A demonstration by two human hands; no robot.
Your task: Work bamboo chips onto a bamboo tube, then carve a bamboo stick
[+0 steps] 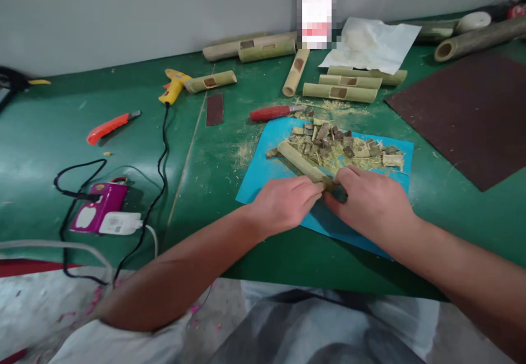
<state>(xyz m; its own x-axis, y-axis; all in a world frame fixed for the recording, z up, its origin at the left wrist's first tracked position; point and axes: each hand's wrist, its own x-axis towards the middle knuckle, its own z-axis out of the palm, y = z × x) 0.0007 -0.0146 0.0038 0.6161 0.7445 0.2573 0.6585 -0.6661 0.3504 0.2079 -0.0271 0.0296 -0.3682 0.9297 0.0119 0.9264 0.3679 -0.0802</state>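
Observation:
A short length of bamboo tube (pixel 302 161) slants over the blue sheet (pixel 257 175), its far end at the upper left. My left hand (pixel 290 202) is closed on the tube's near end, fingers pinched together. At that same end, my right hand (pixel 370 202) is closed around a small dark grey-green piece (pixel 339 192), pressed up to the bamboo. What this piece is cannot be made out, since fingers cover most of it. Just beyond both hands lies a heap of bamboo chips (pixel 324 136) and pale shavings. A red-handled knife (pixel 271 113) rests behind the heap.
Notched bamboo tubes (pixel 339 92) lie at the back, near a white paper (pixel 365 46). A brown sheet (pixel 472 117) is on the right. To the left are a yellow glue gun (pixel 176 85), an orange utility knife (pixel 109 129) and a purple power strip (pixel 98 205) with trailing cords.

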